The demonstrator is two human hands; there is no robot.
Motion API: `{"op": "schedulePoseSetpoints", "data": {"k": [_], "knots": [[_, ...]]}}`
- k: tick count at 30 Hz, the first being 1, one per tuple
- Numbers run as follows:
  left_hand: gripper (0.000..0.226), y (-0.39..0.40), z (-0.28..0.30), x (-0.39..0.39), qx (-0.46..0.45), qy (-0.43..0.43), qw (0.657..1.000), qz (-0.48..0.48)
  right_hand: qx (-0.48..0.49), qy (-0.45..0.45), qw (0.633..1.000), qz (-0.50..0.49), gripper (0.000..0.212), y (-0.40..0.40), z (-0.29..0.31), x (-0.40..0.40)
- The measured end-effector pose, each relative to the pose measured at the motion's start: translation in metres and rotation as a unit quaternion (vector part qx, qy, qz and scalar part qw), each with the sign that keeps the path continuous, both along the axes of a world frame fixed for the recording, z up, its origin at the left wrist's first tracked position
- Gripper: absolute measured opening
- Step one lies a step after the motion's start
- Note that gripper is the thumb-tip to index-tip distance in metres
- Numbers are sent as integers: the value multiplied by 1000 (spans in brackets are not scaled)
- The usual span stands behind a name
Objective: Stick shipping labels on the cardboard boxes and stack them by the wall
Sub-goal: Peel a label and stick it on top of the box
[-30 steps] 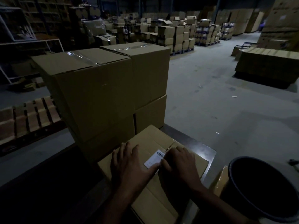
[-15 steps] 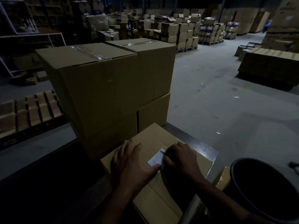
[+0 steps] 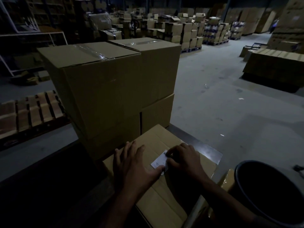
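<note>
**Label under both your hands on the flat box**

Ahead of you stands a stack of taped cardboard boxes [image 3: 105, 89], 2 wide and 2 high, at the far edge of the dark table [image 3: 209, 150]. At your right, off the table's right edge, sits a dark round bin [image 3: 269, 191]. Against the front of the stack lies the flat cardboard box [image 3: 158, 203], which runs from there back to the table's near edge.

Your left hand [image 3: 131, 167] lies spread on that box top, fingers straight and fanned toward the stack, thumb tip touching the label's near corner. Your right hand [image 3: 185, 158] is curled over the label's right edge, fingertips pressing it down; whether they pinch it, you cannot tell in this dim light.

The white shipping label [image 3: 159, 160] lies on the box top between your 2 hands, near the centre seam.
</note>
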State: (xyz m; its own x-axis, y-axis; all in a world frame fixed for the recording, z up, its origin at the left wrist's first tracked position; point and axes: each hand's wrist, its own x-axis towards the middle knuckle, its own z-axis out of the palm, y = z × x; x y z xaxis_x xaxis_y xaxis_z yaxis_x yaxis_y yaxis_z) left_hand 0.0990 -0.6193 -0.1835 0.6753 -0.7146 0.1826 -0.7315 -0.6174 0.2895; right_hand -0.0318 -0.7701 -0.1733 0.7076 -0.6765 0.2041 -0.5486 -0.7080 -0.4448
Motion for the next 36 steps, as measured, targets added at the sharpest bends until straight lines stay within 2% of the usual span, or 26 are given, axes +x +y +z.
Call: {"op": "schedulePoseSetpoints", "data": {"k": [5,10,13,17,22,26,29,36], "knots": [[111,0,-2,1,-1,-5,1000,2,-8,-13,1000,-2,24,1,-4,-2],[111,-1,-2,0,-4,-3,1000,4,14,-23,1000,4,9,-3,-6,-2],[111,0,-1,0,-5,1,1000,2,8,-24,1000,-6,22,-2,-9,-5],[112,1,0,-1,-12,13,1000,-1,13,-14,1000,2,10,-2,-4,-7],[113,1,1,-1,-20,16,1000,-1,-6,-26,1000,-4,19,0,-4,-13],[110,1,-2,0,-32,8,999,3,-15,-41,999,-7,13,4,-1,-17],[111,0,-3,1,-31,9,999,2,-13,-32,999,-4,18,5,-1,-19],[111,-1,-3,1,-35,13,999,5,-14,-45,999,-20,16,8,-2,-22]]}}
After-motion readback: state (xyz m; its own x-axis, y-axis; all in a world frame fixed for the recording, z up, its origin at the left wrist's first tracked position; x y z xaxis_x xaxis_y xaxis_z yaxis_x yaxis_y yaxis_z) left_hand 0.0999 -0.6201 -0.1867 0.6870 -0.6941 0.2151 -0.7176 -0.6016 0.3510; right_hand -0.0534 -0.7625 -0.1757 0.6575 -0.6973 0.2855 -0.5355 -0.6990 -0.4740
